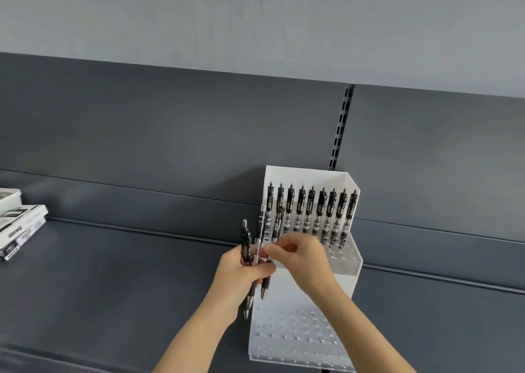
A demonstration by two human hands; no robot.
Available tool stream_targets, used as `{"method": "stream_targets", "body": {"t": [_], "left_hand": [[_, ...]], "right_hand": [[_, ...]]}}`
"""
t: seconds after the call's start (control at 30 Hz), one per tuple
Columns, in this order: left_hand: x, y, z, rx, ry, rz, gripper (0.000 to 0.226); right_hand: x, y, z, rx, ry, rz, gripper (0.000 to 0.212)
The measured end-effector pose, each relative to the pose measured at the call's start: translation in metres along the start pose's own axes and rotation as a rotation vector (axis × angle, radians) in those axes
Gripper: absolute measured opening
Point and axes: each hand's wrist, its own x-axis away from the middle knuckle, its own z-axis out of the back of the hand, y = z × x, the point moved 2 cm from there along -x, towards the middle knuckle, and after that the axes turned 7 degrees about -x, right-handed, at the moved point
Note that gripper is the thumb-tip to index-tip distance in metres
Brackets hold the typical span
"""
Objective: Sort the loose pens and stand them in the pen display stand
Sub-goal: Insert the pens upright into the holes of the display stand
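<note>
In stand (312, 174) — pen row (311, 208); left hand (241, 273) grips bundle (246, 242), right hand (304, 256) pinches one pen (277, 225).

Dark grey metal shelving (142, 273) with a slotted upright (341, 125), below a pale grey wall (255, 17)

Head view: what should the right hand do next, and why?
Probably the right hand should draw the black pen it pinches from the bundle in the left hand and stand it in an empty hole of the white tiered plastic stand; only the back row holds pens.
</note>
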Motion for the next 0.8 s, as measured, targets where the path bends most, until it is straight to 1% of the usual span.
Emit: {"method": "stream_targets", "body": {"t": [0.07,0.13,0.2,0.27,0.33,0.43,0.6,0.7,0.8], "left_hand": [[0.000,-0.001,0.003,-0.005,0.005,0.000,0.014],[0.000,-0.002,0.007,-0.005,0.009,0.012,0.005],[-0.002,-0.005,0.014,0.014,0.011,0.044,0.011],[-0.002,-0.007,0.022,0.034,0.014,0.071,0.015],[-0.003,-0.010,0.028,0.029,0.012,0.075,0.017],[-0.003,-0.015,0.033,0.027,-0.001,0.070,0.017],[-0.004,-0.019,0.041,0.036,0.000,0.065,0.017],[-0.004,-0.021,0.044,0.028,0.002,0.059,0.018],[-0.004,-0.020,0.046,0.018,0.004,0.040,0.019]], "right_hand": [[-0.002,-0.002,-0.003,0.014,0.003,-0.029,0.023],[-0.005,-0.004,0.000,-0.009,0.005,-0.043,0.023],[-0.010,-0.008,0.007,-0.038,0.026,-0.046,0.022],[-0.018,-0.013,0.016,-0.033,0.079,-0.032,0.017],[-0.029,-0.017,0.021,0.015,0.171,-0.005,0.014],[-0.042,-0.020,0.016,0.107,0.247,0.029,0.018],[-0.052,-0.017,-0.002,0.297,0.220,0.044,0.021],[-0.057,-0.010,-0.014,0.394,0.147,0.021,0.021],[-0.057,-0.004,-0.023,0.421,0.107,-0.025,0.019]]}}
